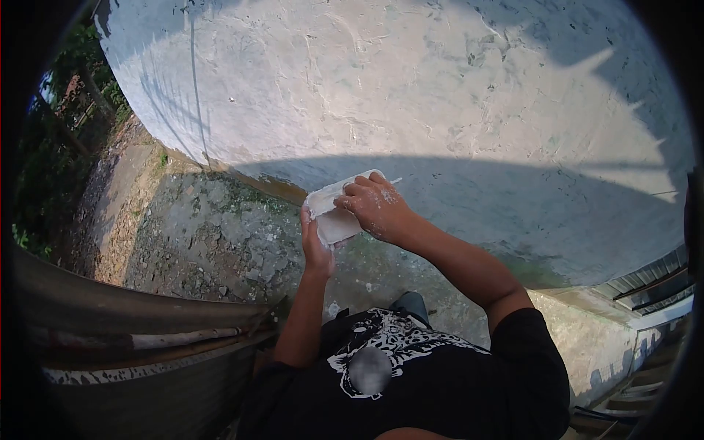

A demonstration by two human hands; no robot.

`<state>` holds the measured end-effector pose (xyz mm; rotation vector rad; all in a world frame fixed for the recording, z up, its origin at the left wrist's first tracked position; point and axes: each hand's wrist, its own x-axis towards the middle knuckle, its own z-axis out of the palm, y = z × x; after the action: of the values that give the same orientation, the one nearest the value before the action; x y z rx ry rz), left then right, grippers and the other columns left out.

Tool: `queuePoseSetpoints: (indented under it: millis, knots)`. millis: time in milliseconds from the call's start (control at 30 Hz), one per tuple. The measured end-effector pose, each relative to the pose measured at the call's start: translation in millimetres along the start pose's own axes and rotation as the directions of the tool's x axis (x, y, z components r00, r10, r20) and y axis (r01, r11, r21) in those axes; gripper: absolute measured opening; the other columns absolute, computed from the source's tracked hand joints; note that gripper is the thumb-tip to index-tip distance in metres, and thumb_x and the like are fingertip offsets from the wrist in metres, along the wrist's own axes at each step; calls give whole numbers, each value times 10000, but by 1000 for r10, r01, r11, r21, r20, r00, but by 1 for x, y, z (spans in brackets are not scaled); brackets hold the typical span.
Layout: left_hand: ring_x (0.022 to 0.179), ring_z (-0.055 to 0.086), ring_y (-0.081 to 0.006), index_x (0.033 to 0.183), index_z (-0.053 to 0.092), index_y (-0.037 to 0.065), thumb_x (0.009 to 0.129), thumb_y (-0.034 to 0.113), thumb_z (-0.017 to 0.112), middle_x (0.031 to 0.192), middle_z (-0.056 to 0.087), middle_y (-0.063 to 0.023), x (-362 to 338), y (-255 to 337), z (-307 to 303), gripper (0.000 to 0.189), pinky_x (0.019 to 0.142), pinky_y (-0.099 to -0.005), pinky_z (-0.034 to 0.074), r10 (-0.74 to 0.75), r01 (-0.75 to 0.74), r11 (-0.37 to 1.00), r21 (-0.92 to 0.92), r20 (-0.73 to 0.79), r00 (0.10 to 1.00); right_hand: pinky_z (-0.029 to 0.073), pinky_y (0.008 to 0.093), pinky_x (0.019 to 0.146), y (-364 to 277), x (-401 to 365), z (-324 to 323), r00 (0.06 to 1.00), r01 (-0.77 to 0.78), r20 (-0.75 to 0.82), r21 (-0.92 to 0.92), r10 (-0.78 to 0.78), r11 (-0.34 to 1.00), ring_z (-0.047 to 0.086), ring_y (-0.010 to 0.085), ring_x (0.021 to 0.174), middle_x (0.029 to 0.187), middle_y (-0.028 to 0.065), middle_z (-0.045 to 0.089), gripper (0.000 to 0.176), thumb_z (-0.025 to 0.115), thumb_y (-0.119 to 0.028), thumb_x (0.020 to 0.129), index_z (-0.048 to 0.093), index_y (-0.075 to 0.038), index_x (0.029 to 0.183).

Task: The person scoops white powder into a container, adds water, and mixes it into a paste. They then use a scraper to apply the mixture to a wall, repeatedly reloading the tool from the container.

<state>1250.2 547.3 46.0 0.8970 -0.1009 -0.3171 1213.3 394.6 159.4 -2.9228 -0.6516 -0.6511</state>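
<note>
A white, paste-smeared tray or shallow container (pixel 337 224) is held in front of the wall, tilted. My left hand (pixel 317 243) grips its left and lower edge, the fingers wrapped round it. Over the upper right part of the container is my right hand (pixel 374 207), spotted with white paste, its fingers curled. A thin pale tip sticks out past the right hand's knuckles; the rest of what this hand holds is hidden.
The rough, whitish wall (pixel 411 95) fills the upper view, partly in shadow. Below lies rubble-strewn ground (pixel 213 235). A dark sheet-like barrier (pixel 147 315) stands at lower left. Slatted panels (pixel 653 279) are at the right, trees (pixel 44 161) at far left.
</note>
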Motion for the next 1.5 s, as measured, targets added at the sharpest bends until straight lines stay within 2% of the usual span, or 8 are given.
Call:
queuePoseSetpoints:
  millis: [133, 400, 533, 833, 933, 1233, 1400, 1500]
  knots:
    - [1193, 535, -271, 1469, 270, 151, 1017, 289, 323, 1354, 483, -104, -3, 8, 4, 475, 951, -451, 484, -34, 34, 999, -33, -10, 999, 431, 354, 823, -4, 0, 11, 999, 50, -4, -100, -50, 994, 615, 203, 907, 880, 36, 660, 197, 626, -85, 778, 710, -129, 951]
    - [1204, 527, -273, 1473, 245, 131, 1015, 266, 308, 1362, 467, -123, 2, 5, -7, 482, 965, -448, 474, 7, -6, 999, -38, 3, 1000, 435, 353, 855, 4, -5, -31, 949, 65, 294, 156, -109, 986, 622, 190, 927, 875, 30, 663, 213, 596, -38, 796, 717, -129, 947]
    - [1236, 500, -271, 1490, 202, 111, 1012, 238, 312, 1389, 436, -131, 5, -5, -9, 507, 997, -431, 450, -27, 28, 999, -15, 59, 998, 442, 363, 855, 2, -3, -7, 935, 25, 353, 44, -39, 999, 623, 208, 932, 885, 48, 669, 242, 587, -10, 786, 718, -123, 956]
    - [1206, 522, -263, 1474, 228, 136, 1009, 245, 318, 1359, 463, -115, 10, -9, -13, 486, 944, -443, 482, -1, -2, 999, 42, 68, 998, 451, 379, 855, 15, 2, 19, 985, -143, 113, 111, 130, 984, 625, 241, 941, 908, 76, 680, 251, 604, -29, 780, 722, -113, 985]
    - [1129, 580, -253, 1407, 318, 130, 1014, 272, 309, 1275, 522, -119, 10, -7, -9, 417, 863, -430, 538, 8, -7, 1000, -13, 39, 999, 450, 386, 859, 17, -3, 22, 991, -55, 131, 102, 42, 993, 623, 260, 942, 917, 94, 682, 251, 605, -25, 782, 720, -103, 991]
    - [1168, 548, -252, 1442, 263, 130, 1009, 237, 322, 1329, 478, -125, 18, -11, -16, 450, 933, -420, 490, -36, 37, 999, -18, 71, 997, 440, 398, 911, 19, -8, 6, 940, -87, 341, 238, 1, 967, 636, 288, 966, 906, 122, 694, 278, 623, 13, 749, 712, -74, 998]
    - [1084, 609, -257, 1398, 306, 129, 1017, 277, 281, 1258, 533, -122, 21, -13, -15, 410, 817, -421, 562, 2, -4, 999, 36, 60, 998, 435, 404, 918, 22, 3, 22, 955, -296, 104, 279, 277, 914, 633, 295, 983, 921, 131, 697, 308, 600, 27, 726, 705, -63, 1002]
    - [1080, 612, -256, 1400, 303, 127, 1017, 275, 274, 1264, 528, -128, 15, -6, -8, 412, 794, -412, 567, -14, 13, 999, 47, 22, 1000, 443, 407, 912, 22, 11, 13, 970, -242, 65, 255, 234, 936, 639, 305, 966, 908, 136, 696, 298, 593, 22, 734, 704, -59, 999]
